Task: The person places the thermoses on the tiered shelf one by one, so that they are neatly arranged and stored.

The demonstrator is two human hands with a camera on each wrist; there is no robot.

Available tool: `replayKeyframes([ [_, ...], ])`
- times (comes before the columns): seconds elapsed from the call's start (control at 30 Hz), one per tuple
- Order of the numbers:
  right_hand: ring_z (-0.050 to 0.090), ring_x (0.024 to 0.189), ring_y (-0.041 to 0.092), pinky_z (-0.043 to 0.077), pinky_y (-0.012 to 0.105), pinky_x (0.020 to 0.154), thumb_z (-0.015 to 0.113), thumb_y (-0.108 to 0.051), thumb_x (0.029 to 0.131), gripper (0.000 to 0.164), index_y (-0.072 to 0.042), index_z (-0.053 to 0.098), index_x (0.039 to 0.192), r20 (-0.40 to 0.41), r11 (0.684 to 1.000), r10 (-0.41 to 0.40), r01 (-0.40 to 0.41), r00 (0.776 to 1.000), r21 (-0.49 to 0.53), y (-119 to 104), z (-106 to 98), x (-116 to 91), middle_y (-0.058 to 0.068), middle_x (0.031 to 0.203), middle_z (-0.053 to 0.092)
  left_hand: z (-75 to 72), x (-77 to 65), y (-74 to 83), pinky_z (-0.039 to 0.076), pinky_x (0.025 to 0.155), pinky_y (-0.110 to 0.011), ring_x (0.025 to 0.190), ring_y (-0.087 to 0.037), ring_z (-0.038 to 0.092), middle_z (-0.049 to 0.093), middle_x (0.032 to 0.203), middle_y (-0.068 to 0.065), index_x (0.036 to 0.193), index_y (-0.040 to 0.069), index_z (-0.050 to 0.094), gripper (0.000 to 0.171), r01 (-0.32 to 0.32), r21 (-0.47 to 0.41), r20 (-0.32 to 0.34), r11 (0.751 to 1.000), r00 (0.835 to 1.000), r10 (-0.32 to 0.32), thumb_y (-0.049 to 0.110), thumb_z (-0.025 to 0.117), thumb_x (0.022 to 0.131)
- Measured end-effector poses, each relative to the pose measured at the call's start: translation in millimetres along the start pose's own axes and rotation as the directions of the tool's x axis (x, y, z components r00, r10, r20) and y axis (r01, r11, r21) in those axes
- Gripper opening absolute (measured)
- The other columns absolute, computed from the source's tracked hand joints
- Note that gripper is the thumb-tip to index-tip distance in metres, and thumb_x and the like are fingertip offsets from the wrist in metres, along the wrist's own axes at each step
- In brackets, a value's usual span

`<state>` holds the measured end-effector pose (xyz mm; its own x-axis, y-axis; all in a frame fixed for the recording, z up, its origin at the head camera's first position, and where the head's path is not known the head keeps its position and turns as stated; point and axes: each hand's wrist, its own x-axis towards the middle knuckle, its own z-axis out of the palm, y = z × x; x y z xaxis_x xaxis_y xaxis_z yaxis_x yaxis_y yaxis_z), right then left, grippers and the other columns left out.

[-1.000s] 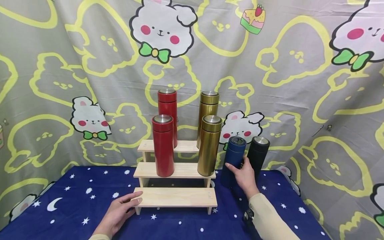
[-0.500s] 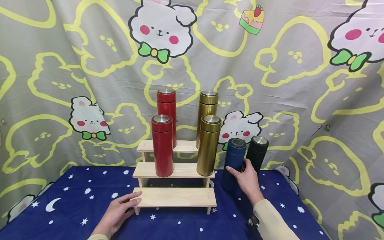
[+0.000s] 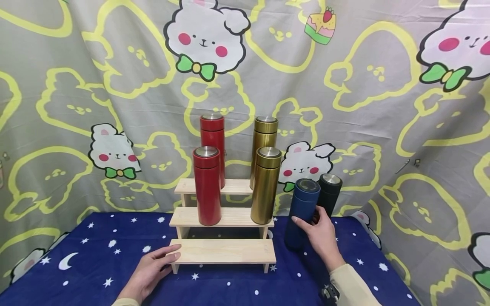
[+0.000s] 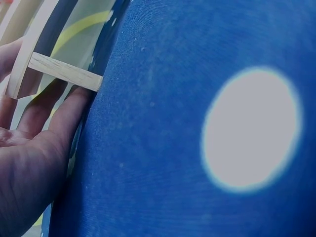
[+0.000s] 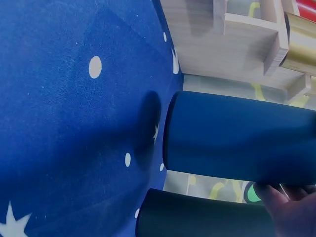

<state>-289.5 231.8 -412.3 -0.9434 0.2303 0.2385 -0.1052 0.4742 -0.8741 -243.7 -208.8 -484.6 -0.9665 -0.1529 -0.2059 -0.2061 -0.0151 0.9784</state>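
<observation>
My right hand (image 3: 322, 238) grips a navy blue thermos bottle (image 3: 304, 208) around its side, to the right of the stand. The bottle leans slightly, and in the right wrist view its base stands off the cloth, with a shadow beside it. A black thermos bottle (image 3: 331, 191) stands just behind, partly hidden by the blue one and the hand. My left hand (image 3: 145, 274) holds the left end of the lowest board of a three-step wooden stand (image 3: 226, 251). In the left wrist view, its fingers lie around the board end and beside the support leg (image 4: 64, 71).
Two red thermos bottles (image 3: 207, 187) and two gold ones (image 3: 265, 187) stand upright on the upper two steps, red left and gold right. A dark blue cloth (image 3: 95, 255) with stars covers the table. A patterned grey curtain (image 3: 153, 119) hangs behind.
The blue bottle has come nearer and slightly right in my right hand, now overlapping more of the black bottle. My left hand stays at the board end.
</observation>
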Motion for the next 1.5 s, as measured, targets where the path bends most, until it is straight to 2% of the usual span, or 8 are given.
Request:
replayKeyframes([
  [0.47,0.054,0.117,0.036,0.047,0.051,0.095,0.080,-0.041,0.082,0.080,-0.002,0.041,0.141,-0.029,1.000,-0.009,0.009,1.000,0.019,-9,-13,-18,0.022,0.128,0.054,-0.2,0.3,-1.2,0.047,0.096,-0.053,0.108,-0.024,0.058,0.044,0.142,-0.026,0.121,-0.001,0.069,0.042,0.002,-0.013,0.002,1.000,1.000,-0.002,0.018,0.079,0.085],
  [0.73,0.051,0.121,0.037,0.045,0.052,0.098,0.082,-0.039,0.080,0.081,-0.004,0.042,0.140,-0.017,0.998,-0.006,0.007,1.000,0.064,-10,-15,-27,0.021,0.132,0.052,-0.5,-0.6,-1.4,0.048,0.095,-0.052,0.107,-0.023,0.059,0.044,0.142,-0.026,0.121,-0.001,0.069,0.042,0.007,-0.016,-0.001,1.000,1.000,-0.007,0.018,0.079,0.085],
  [0.97,0.053,0.120,0.034,0.045,0.049,0.099,0.084,-0.033,0.080,0.076,-0.004,0.045,0.138,-0.021,0.995,-0.032,0.034,0.999,0.096,-22,-20,-37,0.019,0.129,0.054,-0.6,0.4,-0.9,0.048,0.095,-0.051,0.106,-0.023,0.059,0.044,0.142,-0.026,0.120,0.000,0.069,0.041,0.004,-0.023,0.004,1.000,1.000,-0.004,0.018,0.079,0.085],
  [1.27,0.056,0.116,0.031,0.047,0.046,0.097,0.084,-0.030,0.080,0.072,-0.006,0.047,0.137,-0.002,0.993,-0.041,0.042,0.999,0.112,-32,-20,-48,0.016,0.127,0.056,-1.3,-0.5,-0.2,0.048,0.095,-0.052,0.107,-0.023,0.059,0.044,0.143,-0.026,0.120,0.000,0.070,0.041,0.014,-0.018,-0.008,1.000,1.000,-0.015,0.018,0.079,0.085],
  [1.5,0.056,0.116,0.030,0.046,0.047,0.098,0.085,-0.031,0.079,0.072,-0.007,0.047,0.136,0.010,0.993,-0.056,0.055,0.998,0.102,-36,-21,-52,0.016,0.127,0.057,0.4,-1.2,-0.4,0.049,0.094,-0.051,0.105,-0.022,0.059,0.047,0.140,-0.025,0.120,-0.001,0.069,0.040,-0.002,-0.018,-0.004,1.000,1.000,0.002,0.016,0.078,0.086],
])
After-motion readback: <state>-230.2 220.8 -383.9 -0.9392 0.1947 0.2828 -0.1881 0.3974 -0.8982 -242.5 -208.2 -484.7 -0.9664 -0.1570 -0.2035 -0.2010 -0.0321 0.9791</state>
